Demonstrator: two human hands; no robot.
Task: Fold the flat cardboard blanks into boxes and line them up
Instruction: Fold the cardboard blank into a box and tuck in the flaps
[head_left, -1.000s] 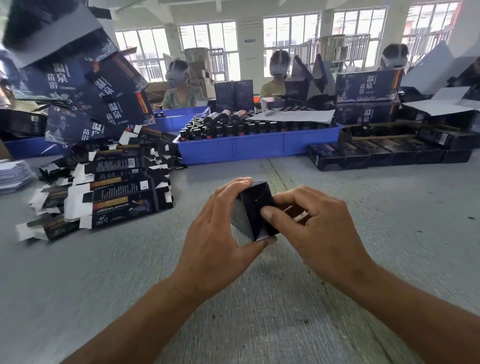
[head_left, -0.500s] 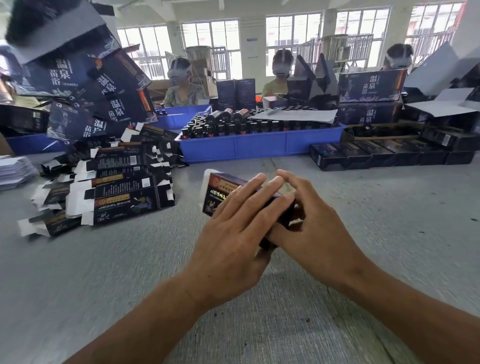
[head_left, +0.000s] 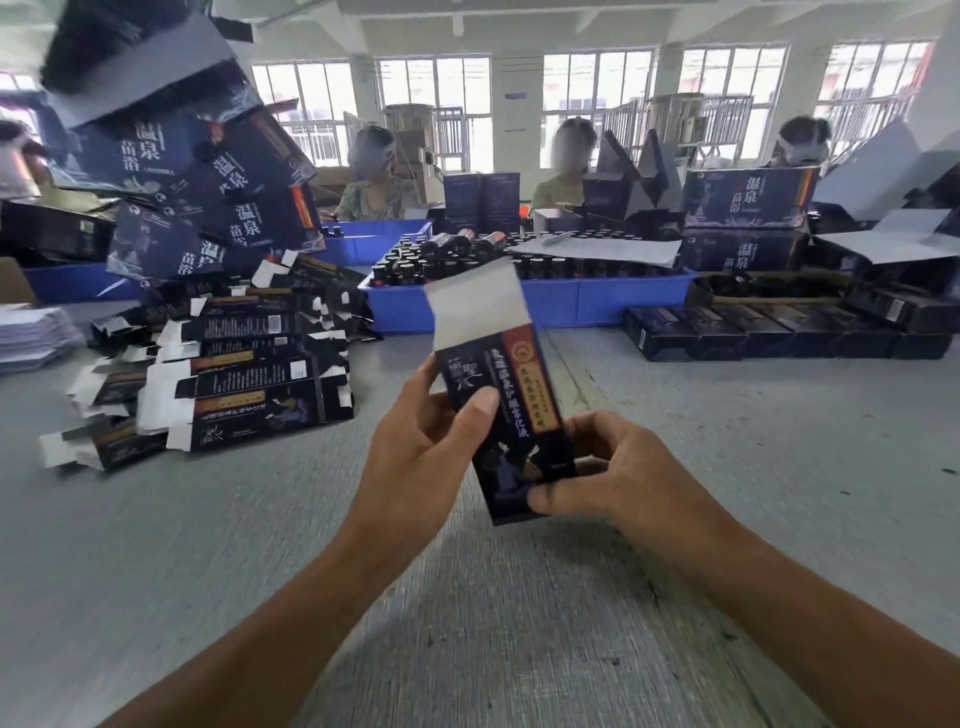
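A dark printed box (head_left: 511, 415) stands nearly upright in front of me, its white top flap open and pointing away. My left hand (head_left: 415, 457) grips its left side, thumb across the front face. My right hand (head_left: 618, 475) holds its lower right end, thumb on the front near the bottom. A heap of flat dark blanks (head_left: 223, 374) with white flaps lies on the grey table (head_left: 779, 467) to the left. A row of folded dark boxes (head_left: 769, 335) lies at the right rear.
A blue tray (head_left: 613, 301) full of dark bottles stands behind the box. Large dark cartons (head_left: 182, 171) are piled high at the far left. A stack of white sheets (head_left: 31, 335) sits at the left edge. Three people sit across the table.
The box lay low and sideways under both hands half a second ago. Now it is raised and turned upright with its white flap at the top.
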